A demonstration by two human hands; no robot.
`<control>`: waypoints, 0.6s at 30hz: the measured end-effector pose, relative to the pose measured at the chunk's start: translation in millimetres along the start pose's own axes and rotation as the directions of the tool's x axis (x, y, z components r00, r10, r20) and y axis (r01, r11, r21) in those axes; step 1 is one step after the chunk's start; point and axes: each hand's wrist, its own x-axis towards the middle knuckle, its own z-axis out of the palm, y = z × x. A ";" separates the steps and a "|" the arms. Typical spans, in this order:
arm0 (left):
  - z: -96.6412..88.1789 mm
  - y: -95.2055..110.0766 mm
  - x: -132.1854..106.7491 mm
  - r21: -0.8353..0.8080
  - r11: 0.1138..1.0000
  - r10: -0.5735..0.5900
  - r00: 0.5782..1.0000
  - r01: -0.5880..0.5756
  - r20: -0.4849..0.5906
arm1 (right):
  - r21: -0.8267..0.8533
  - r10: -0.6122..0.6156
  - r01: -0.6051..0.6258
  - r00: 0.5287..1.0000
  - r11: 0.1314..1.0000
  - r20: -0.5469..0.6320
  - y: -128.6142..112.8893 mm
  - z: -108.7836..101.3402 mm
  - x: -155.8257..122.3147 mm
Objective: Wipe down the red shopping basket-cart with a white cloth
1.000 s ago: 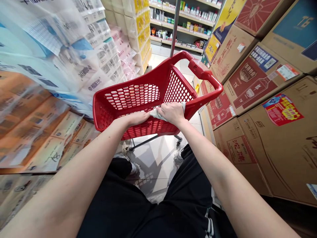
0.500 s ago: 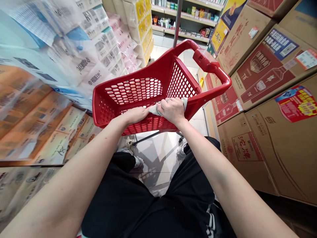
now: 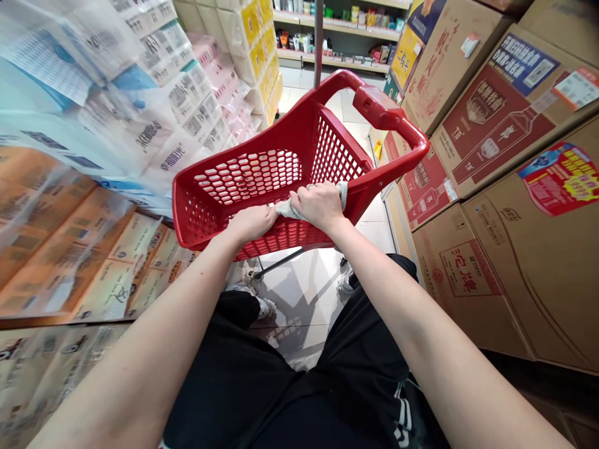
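In front of me a red plastic shopping cart (image 3: 290,134) stands sideways, its handle up at the right. My right hand (image 3: 318,204) is closed around a pale grey cloth (image 3: 286,209) on the near top rim of the basket. A bit of the cloth also shows past the far side of that hand. My left hand (image 3: 253,221) lies over the same rim further left, its fingers curled down and mostly hidden; its thumb side meets the end of the cloth. Through the holes, no goods show in the basket.
Wrapped tissue packs (image 3: 154,118) are stacked close on the left, with orange packs (image 3: 60,231) below. Cardboard cartons (image 3: 538,249) wall the right side. Shelves of small goods (image 3: 337,37) stand beyond the cart. My shoes (image 3: 264,307) are near the cart's wheels on the tiled floor (image 3: 294,290).
The view has shifted slightly, so the cart and cartons sit a little further left. Both hands keep their places on the rim, the cloth still under the right hand.
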 end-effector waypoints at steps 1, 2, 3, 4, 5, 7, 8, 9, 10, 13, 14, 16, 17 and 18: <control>0.1 1.6 1.0 0.002 1.000 -0.005 1.000 0.005 -0.004 | -0.006 0.019 -0.019 1.000 1.000 0.017 0.2 -2.0 2.3; 0.2 3.5 1.9 0.002 1.000 -0.013 1.000 0.013 -0.006 | -0.013 0.037 -0.036 0.999 0.999 0.034 0.5 -3.8 4.2; 0.1 5.8 2.7 -0.001 1.000 -0.024 1.000 0.024 -0.011 | -0.019 0.054 -0.053 0.997 0.998 0.047 1.0 -5.2 5.4; -0.1 8.4 3.3 -0.008 0.999 -0.037 0.999 0.037 -0.020 | -0.023 0.064 -0.062 0.996 0.998 0.055 1.8 -6.0 5.6; -0.5 11.1 3.7 -0.017 0.998 -0.053 0.998 0.052 -0.031 | -0.025 0.060 -0.059 0.997 0.998 0.054 3.0 -6.1 4.6; -1.8 16.2 4.0 -0.037 0.996 -0.086 0.995 0.084 -0.049 | -0.024 0.016 -0.015 1.000 1.000 0.016 6.7 -4.2 -0.6; -2.6 18.2 3.9 -0.044 0.994 -0.098 0.994 0.096 -0.053 | -0.024 -0.022 0.021 1.000 0.999 -0.016 9.1 -2.3 -4.3; -3.4 19.8 4.0 -0.048 0.994 -0.105 0.993 0.102 -0.052 | -0.027 -0.061 0.059 0.997 0.998 -0.047 11.7 -0.1 -8.4; -4.2 20.8 4.1 -0.050 0.993 -0.108 0.993 0.105 -0.047 | -0.032 -0.096 0.094 0.993 0.995 -0.073 14.3 2.1 -12.4; -5.2 20.8 5.7 -0.075 0.989 -0.129 0.991 0.126 -0.036 | -0.049 -0.161 0.157 0.982 0.986 -0.098 20.4 6.9 -21.0; -5.1 20.1 6.6 -0.093 0.986 -0.141 0.989 0.138 -0.032 | -0.053 -0.175 0.170 0.980 0.984 -0.095 21.4 7.3 -22.3; -4.3 18.5 8.5 -0.125 0.980 -0.156 0.987 0.152 -0.025 | -0.058 -0.192 0.187 0.977 0.981 -0.089 21.7 6.8 -22.9; -3.9 17.8 9.5 -0.136 0.978 -0.159 0.987 0.155 -0.019 | -0.060 -0.192 0.188 0.978 0.980 -0.085 21.1 6.1 -22.3; -3.7 17.1 10.3 -0.146 0.976 -0.162 0.987 0.159 -0.011 | -0.062 -0.187 0.183 0.979 0.981 -0.081 20.3 5.3 -21.5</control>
